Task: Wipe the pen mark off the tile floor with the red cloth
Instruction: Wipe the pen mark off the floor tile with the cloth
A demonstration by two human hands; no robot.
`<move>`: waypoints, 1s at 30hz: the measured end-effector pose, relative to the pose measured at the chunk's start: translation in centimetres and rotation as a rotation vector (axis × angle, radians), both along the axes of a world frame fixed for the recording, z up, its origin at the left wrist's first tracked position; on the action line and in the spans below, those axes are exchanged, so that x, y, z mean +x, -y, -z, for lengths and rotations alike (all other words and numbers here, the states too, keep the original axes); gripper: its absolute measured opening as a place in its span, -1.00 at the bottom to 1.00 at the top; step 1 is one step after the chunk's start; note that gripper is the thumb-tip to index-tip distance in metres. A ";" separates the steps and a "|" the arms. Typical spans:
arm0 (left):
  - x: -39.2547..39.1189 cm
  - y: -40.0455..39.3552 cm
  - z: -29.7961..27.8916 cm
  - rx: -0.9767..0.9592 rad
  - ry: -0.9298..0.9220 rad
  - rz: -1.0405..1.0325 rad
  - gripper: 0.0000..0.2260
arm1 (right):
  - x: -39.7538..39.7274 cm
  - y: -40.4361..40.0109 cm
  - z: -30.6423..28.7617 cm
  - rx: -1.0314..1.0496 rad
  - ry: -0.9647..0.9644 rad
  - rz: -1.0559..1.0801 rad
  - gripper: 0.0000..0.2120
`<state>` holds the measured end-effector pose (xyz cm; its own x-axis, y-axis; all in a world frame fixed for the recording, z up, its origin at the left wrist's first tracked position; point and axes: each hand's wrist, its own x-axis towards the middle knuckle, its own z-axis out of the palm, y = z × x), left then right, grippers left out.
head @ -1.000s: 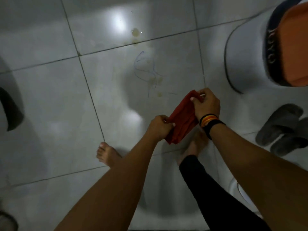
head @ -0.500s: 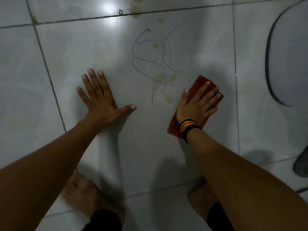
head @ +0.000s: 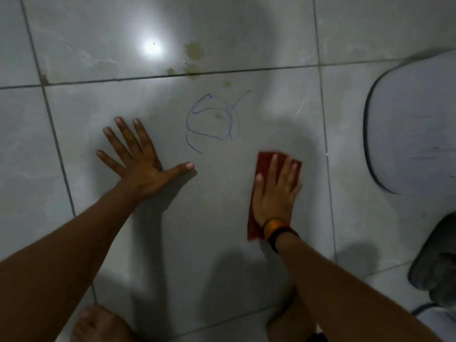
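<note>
Glossy grey tile floor: our flat right hand, fingers together, slid folded red cloth below blue pen scribble, left hand splayed; mark untouched.

Bare forearms; orange and black wristbands worn.

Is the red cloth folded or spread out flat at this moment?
Folded, it seems: the red cloth lies as a narrow strip under the flat right hand, barely wider than the palm. Layers are not visible.

Head view — steeply down, near tile floor
</note>
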<state>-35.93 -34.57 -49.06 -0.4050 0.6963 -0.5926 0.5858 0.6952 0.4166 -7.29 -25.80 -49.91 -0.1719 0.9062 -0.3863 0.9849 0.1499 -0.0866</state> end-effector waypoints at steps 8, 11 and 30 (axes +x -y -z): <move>-0.9 -0.7 -0.1 -0.067 0.074 0.060 0.62 | -12.0 0.1 1.6 0.096 -0.174 -0.595 -0.38; -1.0 -0.9 -1.1 -0.144 0.085 0.082 0.66 | -4.6 2.7 0.3 -0.020 -0.143 -0.620 -0.39; -1.1 -1.6 -2.6 -0.249 0.129 0.051 0.65 | -7.3 -6.5 0.5 0.047 -0.101 -0.626 -0.41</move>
